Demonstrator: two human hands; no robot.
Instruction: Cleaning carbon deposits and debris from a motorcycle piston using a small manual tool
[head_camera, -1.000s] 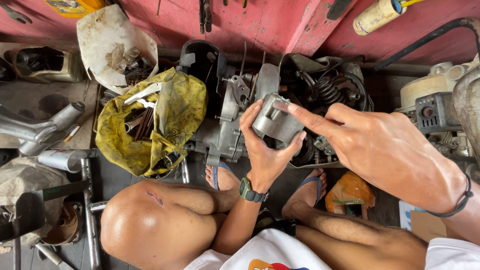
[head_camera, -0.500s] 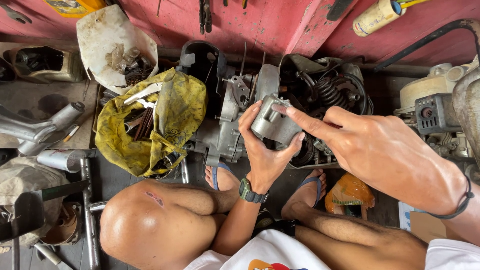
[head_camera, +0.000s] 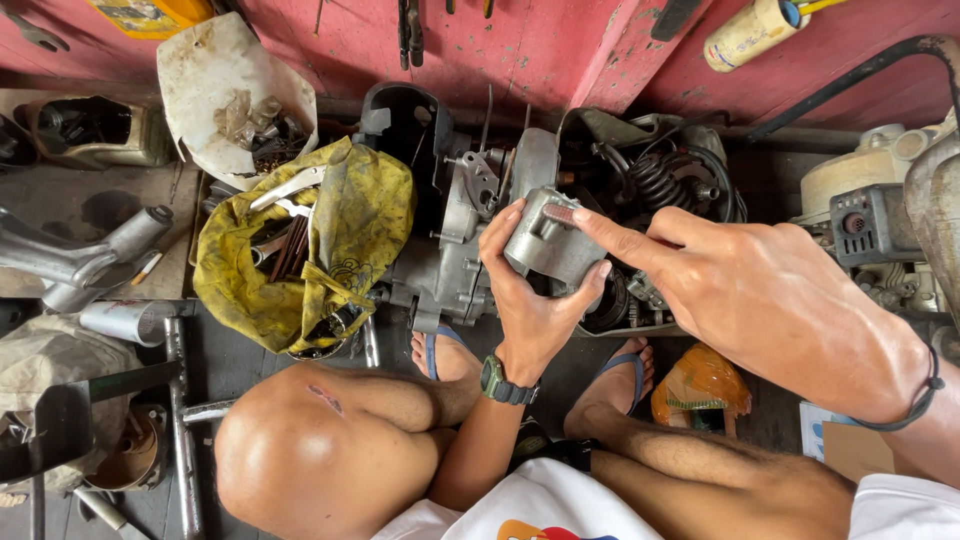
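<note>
2 hands meet: left hand (head_camera: 530, 300) fingers grip a dull grey cast-metal part (head_camera: 552, 243); right hand (head_camera: 790, 300) forefinger, extended, presses its top.

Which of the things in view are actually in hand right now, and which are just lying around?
In hand: grey metal part, cupped by left hand; right hand index finger pressing it.

Lying about: yellow rag with wrenches, engine casing, orange bag, white container.

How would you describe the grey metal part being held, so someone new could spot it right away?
Start at the red wall and drop to the engine block on the floor below it. Just in front, the left hand with a wristwatch cups a small grey metal casting, and the right hand puts a fingertip on its top. It alone is lifted off the floor, cleaner than the greasy parts behind.
</note>
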